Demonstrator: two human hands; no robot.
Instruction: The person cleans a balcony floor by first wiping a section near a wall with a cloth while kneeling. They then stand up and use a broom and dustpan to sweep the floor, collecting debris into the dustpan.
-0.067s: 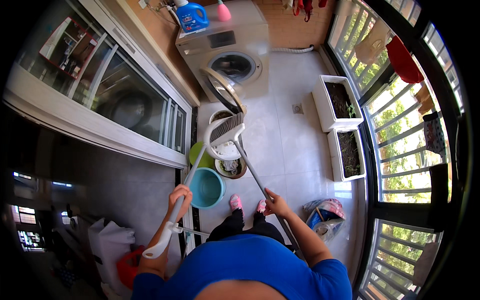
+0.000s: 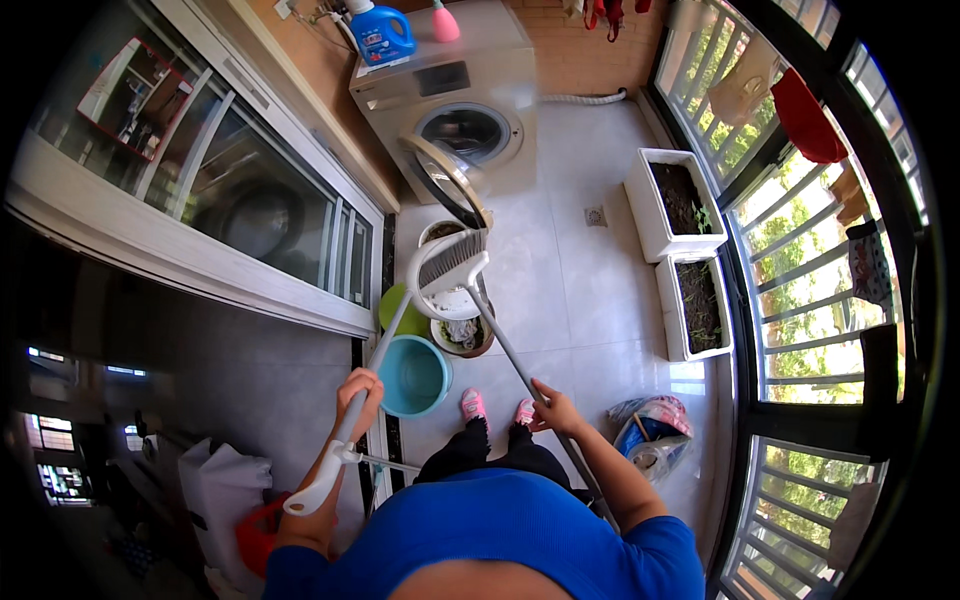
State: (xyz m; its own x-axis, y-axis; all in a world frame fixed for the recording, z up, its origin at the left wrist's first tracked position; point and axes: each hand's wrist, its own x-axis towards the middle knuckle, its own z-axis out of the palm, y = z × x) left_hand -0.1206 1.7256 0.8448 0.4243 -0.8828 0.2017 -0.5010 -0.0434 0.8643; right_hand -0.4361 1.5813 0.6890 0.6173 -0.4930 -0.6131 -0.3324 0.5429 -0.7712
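Much of the person is cut off: only a blue top, two forearms and pink slippers (image 2: 497,408) show, and the lower ends of both long handles disappear behind the body. The left hand (image 2: 358,392) is clenched around the pale handle of a dustpan (image 2: 432,283), whose white scoop is lifted over the floor. The right hand (image 2: 553,410) grips the grey pole of a broom (image 2: 462,266); its dark bristles sit right against the dustpan's mouth, and I cannot tell what, if anything, lies inside it. Directly below them stands a round pot (image 2: 462,335) with something pale and tangled in it, hard to make out. Beside that are a teal bucket (image 2: 413,375) and a green basin (image 2: 399,312), partly hidden by the handle.

The floor (image 2: 570,290) is light glossy tile with a small drain. A front-loading washing machine (image 2: 460,95) stands at the far wall, its door swung open, a blue detergent jug (image 2: 382,33) on top. Two white planters (image 2: 676,205) of dark soil line the railing, where sunlight and trees show through. A crumpled bag (image 2: 650,440) lies by the right elbow
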